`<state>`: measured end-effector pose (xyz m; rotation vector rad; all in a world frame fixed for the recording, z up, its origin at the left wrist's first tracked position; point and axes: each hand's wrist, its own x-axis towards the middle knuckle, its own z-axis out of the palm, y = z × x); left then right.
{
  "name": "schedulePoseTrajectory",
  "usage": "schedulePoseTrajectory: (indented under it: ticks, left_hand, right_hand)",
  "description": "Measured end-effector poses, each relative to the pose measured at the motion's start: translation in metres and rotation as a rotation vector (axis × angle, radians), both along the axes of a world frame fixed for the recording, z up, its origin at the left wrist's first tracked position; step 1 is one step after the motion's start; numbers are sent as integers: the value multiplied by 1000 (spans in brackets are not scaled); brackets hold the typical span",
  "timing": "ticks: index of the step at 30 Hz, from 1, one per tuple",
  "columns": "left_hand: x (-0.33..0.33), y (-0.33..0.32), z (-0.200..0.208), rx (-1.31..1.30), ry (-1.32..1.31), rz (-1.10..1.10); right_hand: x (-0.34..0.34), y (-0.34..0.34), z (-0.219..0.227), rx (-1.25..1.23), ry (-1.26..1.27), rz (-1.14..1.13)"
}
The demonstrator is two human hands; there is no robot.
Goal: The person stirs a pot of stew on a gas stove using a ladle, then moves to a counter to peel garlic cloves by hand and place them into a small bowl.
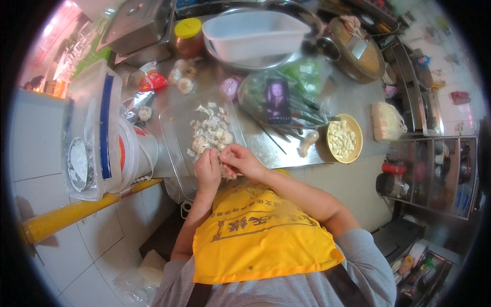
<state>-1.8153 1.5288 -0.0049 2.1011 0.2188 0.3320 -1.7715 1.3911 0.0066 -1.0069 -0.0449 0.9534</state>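
My left hand (208, 167) and my right hand (243, 161) meet at the near end of a clear plastic tray (171, 135). Both are closed in a pinch, fingertips almost touching, and whatever is between them is too small and covered to make out. Just beyond my fingers, garlic bulbs (200, 144) and loose cloves lie in the tray among papery garlic skins (208, 122). To the right, a yellow bowl (358, 153) holds many peeled garlic cloves (341, 139). A pale, knobbly root-like piece (308, 144) lies between the tray and the bowl.
A phone (277, 102) leans on plastic bags of green vegetables (250, 97). Behind stand a white tub (255, 38), a yellow-lidded jar (188, 37) and a round chopping board (373, 64) with a cleaver (357, 46). White buckets (140, 153) stand left, above a yellow pipe (66, 215).
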Motion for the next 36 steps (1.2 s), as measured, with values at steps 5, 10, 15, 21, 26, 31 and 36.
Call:
schedulePoseTrajectory:
  ticks: [5,10,15,21,26,31,36]
  left_hand:
    - [-4,-2,-10,-37,-43,10]
    - [-1,-8,-8,-70,-35,1]
    - [-4,-7,-1,-62,-44,-27]
    - [-5,-14,9,-249,23,-3]
    - [-10,-15,-2,-398,42,41]
    - [-12,-8,2,-729,81,-21]
    - [-8,11,-24,-615,76,-18]
  right_hand:
    - [-1,4,3,-86,-15,-77]
    - [-3,5,8,-180,-153,-92]
    - [-8,9,11,-294,-327,-95]
    - [-10,9,9,-222,-119,-119]
    - [-8,5,6,-90,-6,-97]
    - [-4,-3,8,123,181,-83]
    - [-1,-4,12,165,216,-71]
